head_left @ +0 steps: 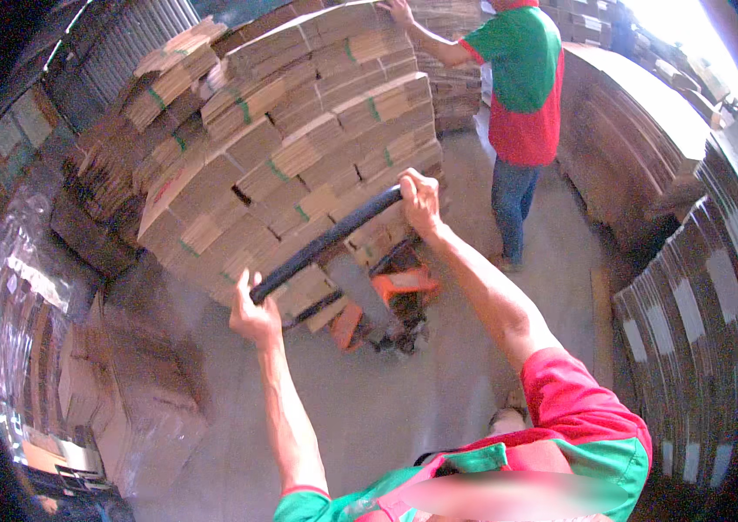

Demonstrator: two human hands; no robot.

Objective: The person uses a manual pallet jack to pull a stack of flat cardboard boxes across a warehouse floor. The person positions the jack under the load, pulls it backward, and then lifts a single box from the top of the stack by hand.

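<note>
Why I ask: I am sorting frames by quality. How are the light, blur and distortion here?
Head view: daylight blows out the upper right corner; the stacked cardboard bundles bow toward the dark fisheye rim; left hand and right hand on the black handle bar look fairly sharp; a smeared patch lies along the bottom edge.
</note>
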